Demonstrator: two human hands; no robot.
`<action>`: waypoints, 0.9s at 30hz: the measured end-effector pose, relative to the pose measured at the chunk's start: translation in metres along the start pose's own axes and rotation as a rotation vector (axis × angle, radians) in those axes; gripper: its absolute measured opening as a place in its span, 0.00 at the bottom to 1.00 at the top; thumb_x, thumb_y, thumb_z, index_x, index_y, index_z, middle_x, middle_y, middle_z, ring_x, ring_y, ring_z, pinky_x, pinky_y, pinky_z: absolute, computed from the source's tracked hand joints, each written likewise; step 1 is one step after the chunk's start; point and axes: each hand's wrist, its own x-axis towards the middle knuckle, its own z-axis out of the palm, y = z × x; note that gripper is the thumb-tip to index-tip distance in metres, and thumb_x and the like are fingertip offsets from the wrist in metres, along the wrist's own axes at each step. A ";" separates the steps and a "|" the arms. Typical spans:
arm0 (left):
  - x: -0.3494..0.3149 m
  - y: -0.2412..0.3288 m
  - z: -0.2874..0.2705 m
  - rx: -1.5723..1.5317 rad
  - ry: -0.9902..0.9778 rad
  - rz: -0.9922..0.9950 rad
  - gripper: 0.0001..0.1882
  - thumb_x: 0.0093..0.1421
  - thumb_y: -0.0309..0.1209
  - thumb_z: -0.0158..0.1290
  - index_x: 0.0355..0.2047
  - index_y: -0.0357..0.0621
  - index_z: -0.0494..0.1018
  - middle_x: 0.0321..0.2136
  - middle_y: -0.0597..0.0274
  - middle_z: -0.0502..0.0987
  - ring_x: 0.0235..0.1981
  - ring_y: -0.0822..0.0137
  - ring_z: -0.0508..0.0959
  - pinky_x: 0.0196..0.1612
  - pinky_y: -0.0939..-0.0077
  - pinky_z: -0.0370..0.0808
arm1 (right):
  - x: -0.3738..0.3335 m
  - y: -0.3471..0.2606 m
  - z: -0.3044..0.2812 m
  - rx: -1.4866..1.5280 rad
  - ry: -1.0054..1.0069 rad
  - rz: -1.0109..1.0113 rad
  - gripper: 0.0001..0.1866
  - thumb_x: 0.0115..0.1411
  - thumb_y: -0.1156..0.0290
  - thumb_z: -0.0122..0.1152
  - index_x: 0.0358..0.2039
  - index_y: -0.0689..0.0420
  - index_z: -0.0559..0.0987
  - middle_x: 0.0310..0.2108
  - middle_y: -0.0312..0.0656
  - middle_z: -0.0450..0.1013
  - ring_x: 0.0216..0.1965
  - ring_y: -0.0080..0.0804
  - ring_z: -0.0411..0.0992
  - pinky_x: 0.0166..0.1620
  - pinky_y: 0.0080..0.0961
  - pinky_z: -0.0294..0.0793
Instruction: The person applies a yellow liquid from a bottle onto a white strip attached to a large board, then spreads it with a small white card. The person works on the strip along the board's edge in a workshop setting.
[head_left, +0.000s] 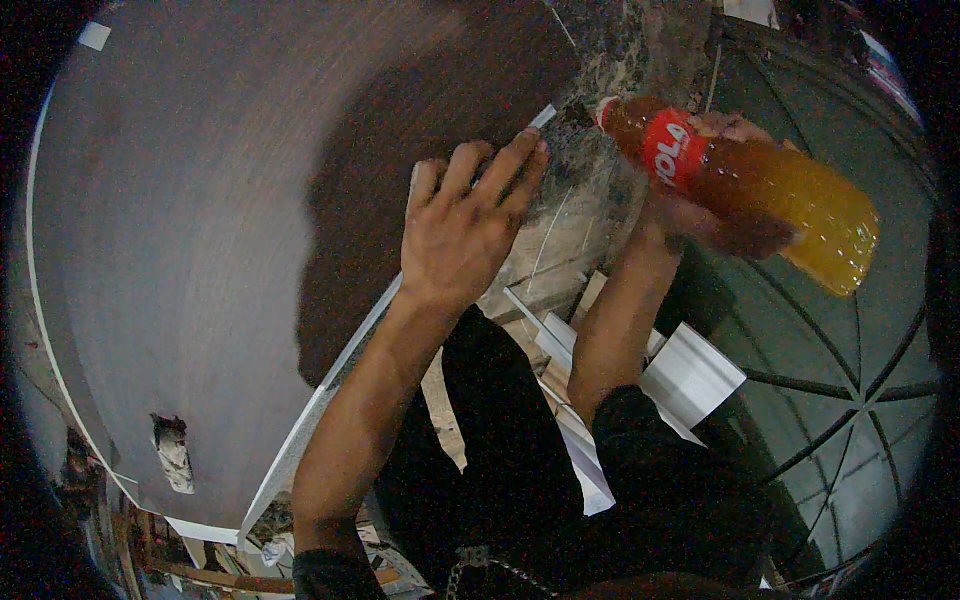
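Observation:
My left hand point(465, 220) lies over the near edge of a large dark brown board point(200, 250), its fingers bent. Thumb and index finger close on the edge, where a thin white edging strip point(545, 115) pokes out past them. In my right hand point(690, 212) is a clear plastic bottle point(825, 200) with a red label and yellow-orange liquid inside. The bottle is tipped on its side, its neck pointing left toward the board's edge and its base lower to the right. My right fingers wrap round its middle and are partly hidden behind it.
A rectangular cutout point(172, 455) shows in the board at lower left. White pieces of sheet point(693, 375) lie below my right forearm. A dark panel with black crossing ribs point(855, 400) stands to the right. Scraps litter the floor at lower left.

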 end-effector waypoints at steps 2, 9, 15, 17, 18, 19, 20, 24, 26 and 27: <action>-0.001 0.001 -0.001 0.014 -0.008 0.005 0.23 0.53 0.39 0.59 0.52 0.63 0.75 0.53 0.82 0.73 0.42 0.69 0.72 0.40 0.68 0.65 | -0.004 -0.005 0.008 0.003 0.032 0.004 0.49 0.50 0.22 0.48 0.55 0.54 0.65 0.32 0.46 0.69 0.31 0.40 0.70 0.39 0.41 0.74; 0.002 0.004 -0.001 -0.003 -0.010 0.005 0.25 0.52 0.40 0.59 0.53 0.64 0.75 0.54 0.81 0.72 0.43 0.68 0.71 0.41 0.67 0.65 | -0.006 0.006 -0.007 -0.018 0.066 0.001 0.48 0.50 0.23 0.48 0.54 0.54 0.66 0.33 0.47 0.70 0.32 0.41 0.71 0.40 0.43 0.75; 0.000 0.002 -0.004 -0.037 -0.033 0.002 0.24 0.53 0.33 0.52 0.53 0.57 0.74 0.55 0.76 0.70 0.46 0.69 0.70 0.42 0.69 0.66 | -0.011 -0.010 0.019 0.026 0.112 0.046 0.46 0.50 0.23 0.49 0.53 0.54 0.67 0.34 0.47 0.71 0.33 0.42 0.72 0.41 0.45 0.76; 0.002 0.003 -0.005 -0.059 -0.039 0.004 0.24 0.53 0.33 0.52 0.53 0.56 0.74 0.55 0.75 0.70 0.46 0.69 0.70 0.42 0.69 0.66 | -0.015 -0.010 0.022 0.003 0.100 0.048 0.46 0.50 0.24 0.49 0.52 0.54 0.67 0.35 0.47 0.72 0.34 0.43 0.72 0.42 0.45 0.76; 0.003 0.003 -0.004 -0.054 -0.031 0.009 0.24 0.53 0.35 0.54 0.53 0.59 0.74 0.55 0.77 0.71 0.45 0.68 0.71 0.42 0.68 0.66 | -0.018 -0.006 0.021 -0.006 0.092 0.049 0.46 0.50 0.24 0.49 0.52 0.53 0.67 0.35 0.47 0.72 0.34 0.43 0.72 0.42 0.46 0.76; 0.004 0.003 -0.003 -0.049 -0.023 0.015 0.24 0.53 0.37 0.57 0.53 0.62 0.74 0.54 0.79 0.72 0.43 0.68 0.71 0.42 0.67 0.66 | -0.020 -0.001 0.017 -0.013 0.087 0.046 0.46 0.50 0.24 0.49 0.52 0.53 0.67 0.35 0.47 0.72 0.34 0.43 0.73 0.42 0.46 0.76; 0.003 0.003 -0.001 -0.035 -0.018 0.011 0.25 0.52 0.39 0.59 0.53 0.65 0.74 0.54 0.81 0.72 0.42 0.67 0.72 0.41 0.65 0.65 | -0.023 0.006 0.015 -0.003 0.087 0.048 0.46 0.50 0.24 0.49 0.52 0.53 0.67 0.35 0.47 0.72 0.34 0.43 0.73 0.42 0.46 0.76; -0.002 0.001 0.000 -0.048 -0.022 -0.001 0.25 0.53 0.39 0.59 0.53 0.65 0.74 0.54 0.81 0.72 0.42 0.66 0.72 0.41 0.65 0.66 | -0.014 0.018 -0.005 0.010 0.092 0.060 0.45 0.50 0.24 0.49 0.51 0.53 0.68 0.36 0.47 0.73 0.35 0.44 0.73 0.43 0.47 0.77; 0.001 0.001 0.000 -0.058 0.004 0.010 0.24 0.53 0.39 0.59 0.53 0.65 0.74 0.54 0.80 0.72 0.41 0.66 0.72 0.41 0.66 0.66 | 0.002 0.010 -0.017 0.030 0.138 0.053 0.45 0.51 0.24 0.50 0.51 0.53 0.68 0.36 0.47 0.73 0.35 0.44 0.74 0.43 0.48 0.77; 0.002 0.002 -0.002 -0.050 0.006 0.018 0.23 0.53 0.38 0.57 0.52 0.61 0.75 0.54 0.77 0.72 0.42 0.67 0.72 0.41 0.67 0.66 | 0.003 0.005 -0.020 0.063 0.174 0.058 0.44 0.51 0.24 0.50 0.51 0.53 0.68 0.36 0.47 0.73 0.35 0.44 0.74 0.43 0.48 0.77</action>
